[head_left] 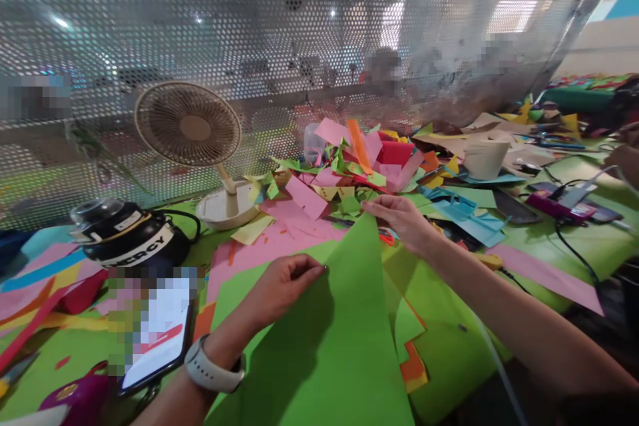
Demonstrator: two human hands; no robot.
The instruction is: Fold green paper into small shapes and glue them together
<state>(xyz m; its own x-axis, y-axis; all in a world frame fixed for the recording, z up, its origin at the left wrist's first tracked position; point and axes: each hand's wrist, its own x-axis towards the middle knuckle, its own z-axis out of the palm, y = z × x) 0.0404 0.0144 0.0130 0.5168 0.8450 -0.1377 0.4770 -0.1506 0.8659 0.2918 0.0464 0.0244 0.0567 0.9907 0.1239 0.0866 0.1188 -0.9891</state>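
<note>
A large green paper sheet lies in front of me, its far corner lifted. My right hand pinches that raised corner between thumb and fingers. Over the left part of the sheet is my left hand, thumb and index finger pressed together at the tips; whatever they hold, if anything, is too small to name. A pale watch is on my left wrist. Beneath the green sheet, pink paper shows at the left, and cut green and orange pieces stick out at the right.
A small fan stands behind, before a perforated metal screen. A black appliance and a phone are at left. Colored scraps, a white cup and a purple power strip lie beyond and right.
</note>
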